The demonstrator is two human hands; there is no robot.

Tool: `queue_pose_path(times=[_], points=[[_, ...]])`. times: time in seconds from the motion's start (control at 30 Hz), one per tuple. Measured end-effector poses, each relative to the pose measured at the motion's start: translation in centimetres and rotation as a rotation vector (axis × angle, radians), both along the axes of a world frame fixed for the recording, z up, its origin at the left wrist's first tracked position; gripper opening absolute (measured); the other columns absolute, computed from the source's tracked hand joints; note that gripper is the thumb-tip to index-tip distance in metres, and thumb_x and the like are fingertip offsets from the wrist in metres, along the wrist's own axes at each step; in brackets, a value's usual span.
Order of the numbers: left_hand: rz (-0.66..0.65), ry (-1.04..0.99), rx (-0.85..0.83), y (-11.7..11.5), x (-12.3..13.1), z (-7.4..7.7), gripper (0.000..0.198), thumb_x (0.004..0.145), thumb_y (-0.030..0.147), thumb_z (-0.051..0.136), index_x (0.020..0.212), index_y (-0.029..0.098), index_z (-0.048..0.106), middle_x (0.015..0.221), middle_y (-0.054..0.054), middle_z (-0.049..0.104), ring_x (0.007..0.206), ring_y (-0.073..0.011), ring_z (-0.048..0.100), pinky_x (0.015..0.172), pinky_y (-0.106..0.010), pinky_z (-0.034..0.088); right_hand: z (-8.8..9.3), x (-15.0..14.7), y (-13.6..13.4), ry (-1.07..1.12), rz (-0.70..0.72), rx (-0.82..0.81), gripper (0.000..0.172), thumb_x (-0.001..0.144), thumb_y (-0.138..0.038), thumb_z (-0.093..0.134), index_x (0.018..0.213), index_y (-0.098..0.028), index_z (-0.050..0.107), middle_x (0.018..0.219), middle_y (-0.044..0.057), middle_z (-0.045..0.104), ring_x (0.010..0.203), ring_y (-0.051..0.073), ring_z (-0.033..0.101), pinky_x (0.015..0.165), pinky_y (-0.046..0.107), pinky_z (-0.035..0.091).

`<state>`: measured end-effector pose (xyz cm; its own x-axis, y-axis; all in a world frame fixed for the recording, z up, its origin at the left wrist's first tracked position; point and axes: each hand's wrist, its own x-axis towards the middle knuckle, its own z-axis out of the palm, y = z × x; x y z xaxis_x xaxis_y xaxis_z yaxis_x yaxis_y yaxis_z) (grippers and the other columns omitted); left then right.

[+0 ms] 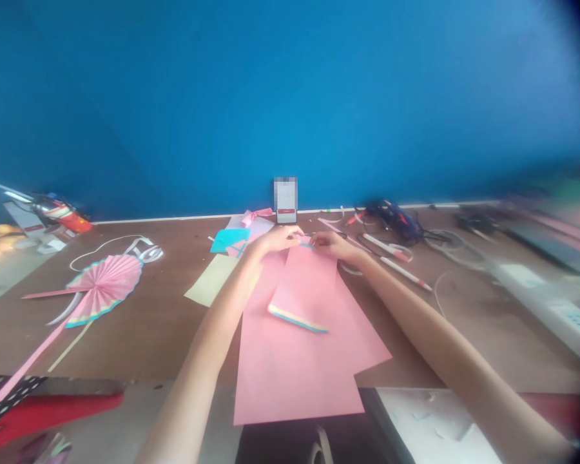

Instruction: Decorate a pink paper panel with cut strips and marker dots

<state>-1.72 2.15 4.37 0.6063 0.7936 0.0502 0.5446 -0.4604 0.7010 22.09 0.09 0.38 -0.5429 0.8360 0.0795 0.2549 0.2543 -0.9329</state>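
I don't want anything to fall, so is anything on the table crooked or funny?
Yes. The nearest pink sheet sticks out past the table's front edge, and so does a long pink strip on the paper fan. That looks odd because neither is fully supported. I see no spills.

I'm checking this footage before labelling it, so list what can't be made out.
Head view:
Left hand and right hand: blur obscures exactly how fingertips meet the striped-edge pink paper.
Larger pink paper: partly hidden beneath it.
Upright screen: pixelation hides its top; text too small.
White power strip: cut off by the right edge.
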Motion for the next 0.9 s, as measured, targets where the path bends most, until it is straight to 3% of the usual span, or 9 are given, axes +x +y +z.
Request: queue_pose_path(times=[0.13,0.27,0.4,0.5,0.63,0.9], points=[[0.111,0.174,-0.151,-0.5,-3.5,4.1,0.022,0.077,0.039,0.063,0.084,0.019,0.066,0.076,-0.005,0.071,0.069,-0.0165,0.064,0.072,-0.027,0.047,1.5,-0.7,-0.7,-0.207,0.040,0.216,0.016,0.072,-0.025,0.059,0.082,-0.015,0.067,0.081,0.005,0.068,0.070,0.015,0.056,0.067,0.027,0.041],[0.225,0.141,-0.310,-1.0,-7.3,5.6,0.026,0.068,0.039,0.073,0.081,0.018,0.065,0.073,-0.005,0.071,0.066,-0.0170,0.064,0.068,-0.027,0.048,2.4,-2.5,-1.7,-0.389,-0.067,0.515,0.015,0.079,-0.022,0.055,0.075,-0.017,0.068,0.081,0.006,0.068,0.073,0.017,0.056,0.072,0.029,0.040],[0.448,0.269,-0.498,-0.6,-11.6,4.7,0.040,0.048,0.028,0.085,0.082,0.018,0.065,0.070,-0.004,0.069,0.060,-0.0178,0.064,0.060,-0.027,0.048,2.1,-4.8,-3.2,-0.401,-0.047,0.586,0.018,0.085,-0.025,0.052,0.089,-0.017,0.069,0.092,0.008,0.067,0.083,0.018,0.058,0.077,0.029,0.041],[0.470,0.285,-0.575,-0.1,-13.8,3.6,0.039,0.042,0.022,0.085,0.074,0.019,0.065,0.067,-0.003,0.068,0.060,-0.0170,0.063,0.058,-0.025,0.049,1.6,-7.0,-4.8,-0.496,-0.092,0.615,0.019,0.086,-0.024,0.053,0.092,-0.017,0.069,0.099,0.010,0.067,0.094,0.022,0.056,0.084,0.032,0.039],[0.449,0.236,-0.650,-0.1,-14.1,2.0,0.038,0.038,0.026,0.088,0.064,0.017,0.062,0.062,-0.004,0.066,0.056,-0.0139,0.059,0.058,-0.026,0.051,1.4,-11.0,-6.7,-0.577,-0.104,0.617,0.025,0.090,-0.025,0.046,0.095,-0.016,0.069,0.107,0.013,0.062,0.100,0.025,0.053,0.089,0.036,0.038],[0.469,0.067,-0.686,-1.0,-13.8,1.3,0.050,0.035,0.032,0.092,0.063,0.015,0.055,0.065,-0.003,0.064,0.060,-0.0119,0.059,0.064,-0.029,0.055,1.2,-16.5,-6.7,-0.606,-0.177,0.298,0.032,0.089,-0.037,0.046,0.090,-0.014,0.069,0.111,0.016,0.057,0.110,0.032,0.047,0.091,0.041,0.038]])
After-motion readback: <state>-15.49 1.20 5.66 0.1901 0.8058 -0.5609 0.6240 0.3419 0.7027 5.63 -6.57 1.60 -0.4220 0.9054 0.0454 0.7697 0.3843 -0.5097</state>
